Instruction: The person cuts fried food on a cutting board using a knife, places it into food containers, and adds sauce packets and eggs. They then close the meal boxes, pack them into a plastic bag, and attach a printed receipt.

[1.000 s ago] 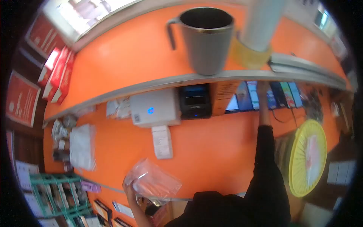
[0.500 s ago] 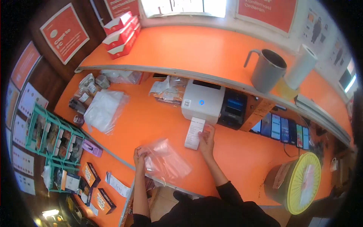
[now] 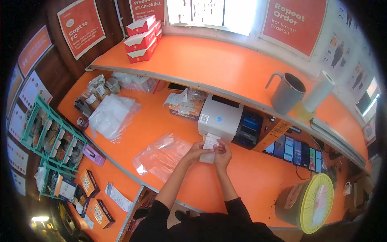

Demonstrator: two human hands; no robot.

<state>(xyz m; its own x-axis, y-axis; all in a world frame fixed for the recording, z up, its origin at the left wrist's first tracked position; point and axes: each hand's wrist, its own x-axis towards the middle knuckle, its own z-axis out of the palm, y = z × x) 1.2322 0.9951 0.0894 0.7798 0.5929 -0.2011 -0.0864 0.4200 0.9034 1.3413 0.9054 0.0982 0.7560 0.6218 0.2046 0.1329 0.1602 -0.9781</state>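
Handling the printed slip (image 3: 207, 157) seems to be the step in hand; it lies between both hands, just below the white printer (image 3: 219, 117), and calls for a light, even pull. The left hand (image 3: 196, 151) and right hand (image 3: 222, 154) pinch it with fingers nearly closed. Nearby, a clear bag (image 3: 161, 155) lies flat on the surface (image 3: 250, 181). Farther off, the bucket's (image 3: 287, 203) yellow lid (image 3: 309, 203) and the mug's (image 3: 284, 100) depth hide any contents; a green basket (image 3: 60, 162) holds small packets.

A bright window (image 3: 207, 14) is above the orange upper shelf (image 3: 217, 56), which runs over the orange counter (image 3: 242, 189). The left wall (image 3: 60, 69) is dark brown; the pale back wall (image 3: 254, 39) carries a red "Repeat Order" poster (image 3: 293, 30).
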